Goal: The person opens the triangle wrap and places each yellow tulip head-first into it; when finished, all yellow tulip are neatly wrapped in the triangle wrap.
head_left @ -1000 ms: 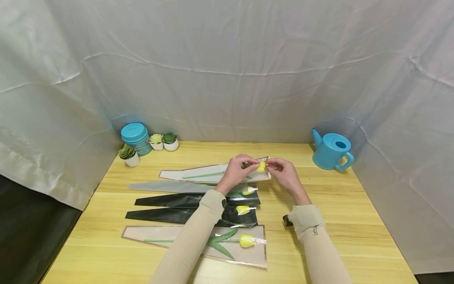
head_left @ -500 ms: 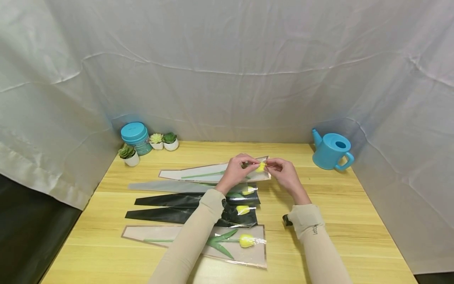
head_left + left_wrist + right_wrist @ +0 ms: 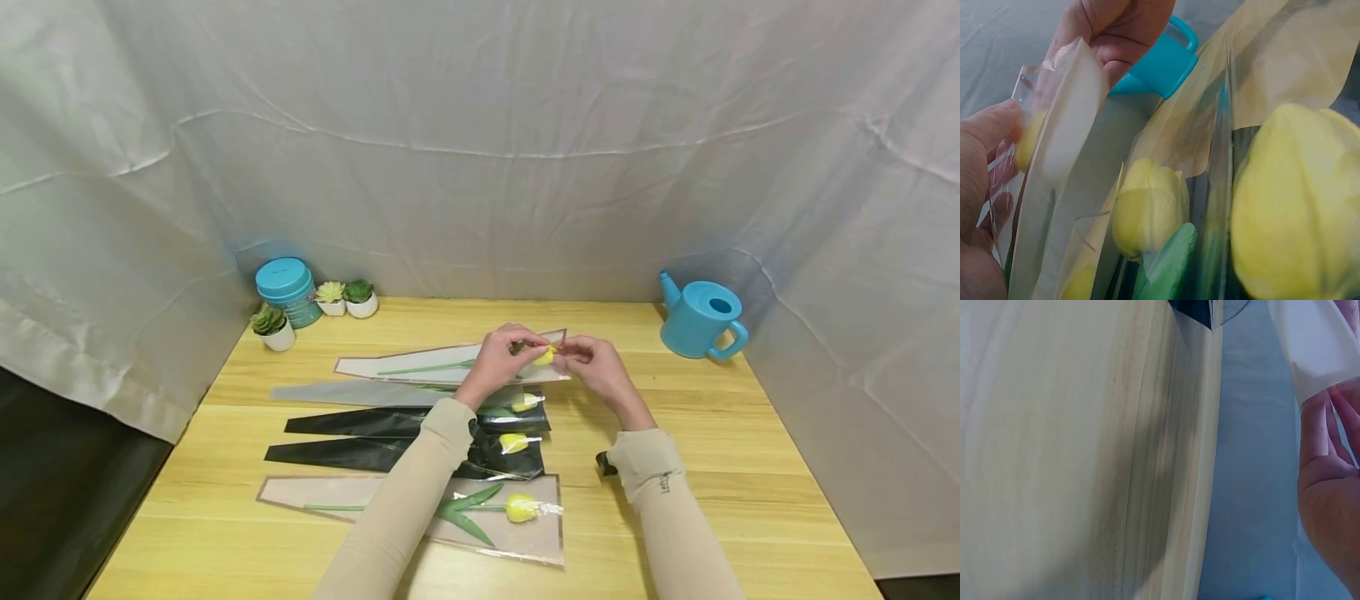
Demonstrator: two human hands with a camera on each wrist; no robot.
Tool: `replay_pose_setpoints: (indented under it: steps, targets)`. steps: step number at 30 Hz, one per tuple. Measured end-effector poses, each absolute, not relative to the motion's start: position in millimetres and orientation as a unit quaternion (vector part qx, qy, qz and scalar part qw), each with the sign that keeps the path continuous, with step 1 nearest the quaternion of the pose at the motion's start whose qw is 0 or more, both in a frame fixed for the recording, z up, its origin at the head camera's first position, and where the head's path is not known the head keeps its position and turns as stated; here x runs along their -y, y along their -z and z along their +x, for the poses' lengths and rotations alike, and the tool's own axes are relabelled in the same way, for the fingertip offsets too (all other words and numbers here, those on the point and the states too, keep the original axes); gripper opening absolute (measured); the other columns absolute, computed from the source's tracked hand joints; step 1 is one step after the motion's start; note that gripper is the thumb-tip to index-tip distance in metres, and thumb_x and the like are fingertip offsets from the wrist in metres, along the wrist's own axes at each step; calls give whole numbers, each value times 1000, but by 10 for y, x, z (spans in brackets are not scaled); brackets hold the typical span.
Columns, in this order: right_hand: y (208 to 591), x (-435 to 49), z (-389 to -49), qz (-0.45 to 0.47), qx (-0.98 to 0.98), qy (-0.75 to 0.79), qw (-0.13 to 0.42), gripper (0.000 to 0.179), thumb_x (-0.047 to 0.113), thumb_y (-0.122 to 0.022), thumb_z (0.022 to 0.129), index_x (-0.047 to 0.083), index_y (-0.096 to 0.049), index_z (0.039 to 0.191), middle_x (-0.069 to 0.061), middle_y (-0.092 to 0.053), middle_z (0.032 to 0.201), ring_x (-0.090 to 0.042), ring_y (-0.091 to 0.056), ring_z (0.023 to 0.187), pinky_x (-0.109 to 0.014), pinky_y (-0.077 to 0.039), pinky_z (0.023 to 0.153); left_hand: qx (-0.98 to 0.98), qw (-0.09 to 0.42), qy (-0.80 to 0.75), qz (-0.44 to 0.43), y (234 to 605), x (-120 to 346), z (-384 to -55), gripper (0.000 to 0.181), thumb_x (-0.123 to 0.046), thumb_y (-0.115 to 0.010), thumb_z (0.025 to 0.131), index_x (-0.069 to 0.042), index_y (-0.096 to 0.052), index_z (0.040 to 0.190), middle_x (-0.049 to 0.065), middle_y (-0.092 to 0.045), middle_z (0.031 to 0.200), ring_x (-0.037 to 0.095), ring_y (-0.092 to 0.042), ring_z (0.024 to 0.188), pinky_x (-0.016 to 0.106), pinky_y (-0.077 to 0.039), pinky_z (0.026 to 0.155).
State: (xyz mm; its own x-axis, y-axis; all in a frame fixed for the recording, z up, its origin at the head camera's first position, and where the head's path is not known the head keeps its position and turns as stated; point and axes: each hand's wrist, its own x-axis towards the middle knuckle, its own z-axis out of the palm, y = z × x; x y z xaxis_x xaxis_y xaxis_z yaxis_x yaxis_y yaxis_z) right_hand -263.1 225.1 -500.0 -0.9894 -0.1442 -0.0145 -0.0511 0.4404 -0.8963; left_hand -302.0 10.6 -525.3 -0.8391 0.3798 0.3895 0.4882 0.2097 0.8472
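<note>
A long white flower sleeve [image 3: 360, 367] with a clear front lies farthest back in the row, holding a yellow tulip [image 3: 545, 355] with a green stem. My left hand [image 3: 498, 363] grips this sleeve near the flower head; in the left wrist view its fingers [image 3: 999, 125] are against the clear film. At the wide right end, my right hand [image 3: 602, 367] pinches the sleeve's edge, and the right wrist view shows those fingers on the white sheet [image 3: 1316, 344]. The leaves are partly hidden behind my left hand.
Nearer me lie a grey sleeve [image 3: 337, 393], two black sleeves [image 3: 337, 423] and another pale sleeve [image 3: 525, 546], each with a yellow tulip. A blue watering can [image 3: 693, 325] stands back right. A blue canister [image 3: 285, 283] and small potted succulents [image 3: 276, 329] stand back left.
The tulip in the far sleeve has slid slightly left, its stem end reaching further toward the narrow end. The sleeve has shifted a little left. Both hands stay almost in place.
</note>
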Motion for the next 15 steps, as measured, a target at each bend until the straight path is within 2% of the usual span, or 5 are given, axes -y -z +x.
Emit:
replay_pose_setpoints:
  steps: [5,15]
  targets:
    - [5007,-2239,-2641,-76,-845,526,57,30,12,-71,100,-1,-69,127,-22,-72,126,-33,-72,113,-41,-59,95,777,50,559,-284,5251,-116,-3018,10,-32,-75,96,-31,-82,103,-15,-73,100,9,-61,93,29,-49,76]
    - [5008,-2249,-2616,-65,-847,525,60,37,22,-76,96,6,-70,129,-16,-70,131,-28,-71,113,-36,-59,94,789,47,547,-276,5270,-34,-3028,13,-34,-74,98,-27,-81,106,-13,-73,103,9,-62,96,31,-54,82]
